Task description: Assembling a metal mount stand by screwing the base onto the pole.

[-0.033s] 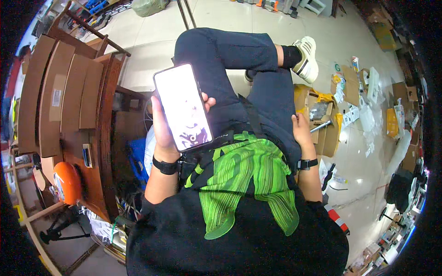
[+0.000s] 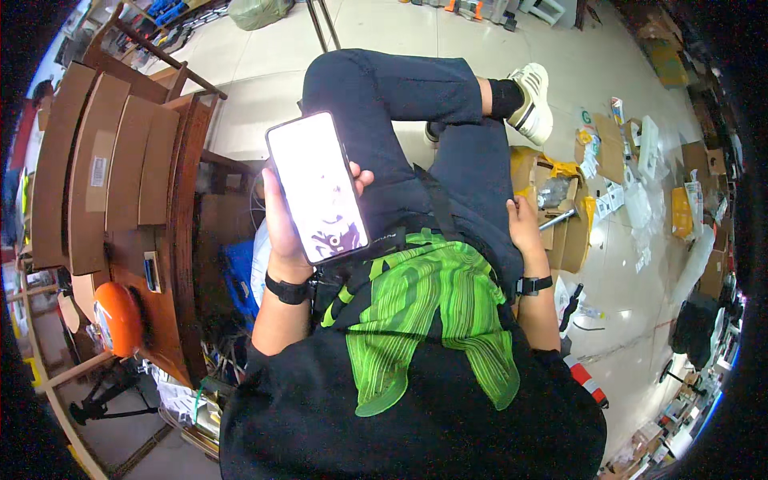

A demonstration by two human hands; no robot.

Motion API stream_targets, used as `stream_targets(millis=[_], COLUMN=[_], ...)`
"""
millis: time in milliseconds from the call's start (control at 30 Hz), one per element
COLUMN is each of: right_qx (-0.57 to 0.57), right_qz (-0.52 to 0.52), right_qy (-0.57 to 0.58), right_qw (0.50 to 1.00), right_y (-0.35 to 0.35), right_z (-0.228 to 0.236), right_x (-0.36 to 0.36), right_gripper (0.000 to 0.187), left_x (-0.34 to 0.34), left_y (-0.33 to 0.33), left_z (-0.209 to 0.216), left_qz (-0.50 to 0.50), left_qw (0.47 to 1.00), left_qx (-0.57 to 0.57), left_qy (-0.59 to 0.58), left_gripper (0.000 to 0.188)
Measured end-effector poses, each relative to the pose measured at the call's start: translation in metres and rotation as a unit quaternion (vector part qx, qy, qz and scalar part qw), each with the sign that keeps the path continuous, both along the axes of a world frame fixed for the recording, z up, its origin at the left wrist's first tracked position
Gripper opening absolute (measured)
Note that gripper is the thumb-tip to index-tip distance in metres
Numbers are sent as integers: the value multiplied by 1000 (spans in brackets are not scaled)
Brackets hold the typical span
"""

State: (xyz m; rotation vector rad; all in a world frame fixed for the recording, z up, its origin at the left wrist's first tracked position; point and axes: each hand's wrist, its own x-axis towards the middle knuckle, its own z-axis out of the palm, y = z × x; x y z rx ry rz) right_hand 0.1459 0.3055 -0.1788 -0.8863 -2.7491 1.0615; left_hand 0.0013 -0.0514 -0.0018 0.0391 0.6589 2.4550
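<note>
My left hand [image 2: 282, 220] is wrapped round a smartphone [image 2: 318, 192], its thumb along one long edge and fingertips showing at the other. The phone's screen faces up and glows nearly white, with a greyish-purple pattern at its lower end. Against the side of my thigh rests my right hand [image 2: 524, 226], loosely open; nothing shows in it, and part of its fingers is hidden. Black bands circle both wrists. A bright green striped cloth [image 2: 432, 296] lies over my black top, and my legs in dark trousers [image 2: 416, 88] are crossed.
At the left, a wooden table [image 2: 172, 320] bears upright brown cardboard boxes [image 2: 100, 172] and an orange rounded object [image 2: 118, 318]. To the right, an open carton [image 2: 572, 228], plastic bags [image 2: 640, 196] and paper scraps lie on the tiled floor [image 2: 616, 304]. A greenish sack [image 2: 260, 11] sits ahead.
</note>
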Motion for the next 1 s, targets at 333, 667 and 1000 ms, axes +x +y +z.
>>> stream_targets(millis=[333, 667, 1000], right_qx=[52, 28, 51], right_qz=[42, 74, 74], right_qy=[4, -41, -21], right_qw=[998, 996, 996], right_y=[0, 19, 27], right_z=[4, -11, -19], right_x=[-2, -4, -3], right_gripper=[40, 39, 35], left_x=[-11, -8, 32], left_y=[-47, -216, -388], left_z=[-28, -17, -38], left_qz=[120, 488, 618], left_qw=[992, 861, 762], left_qx=[-28, -130, -111], left_qy=[9, -61, -157], left_gripper=[76, 44, 14])
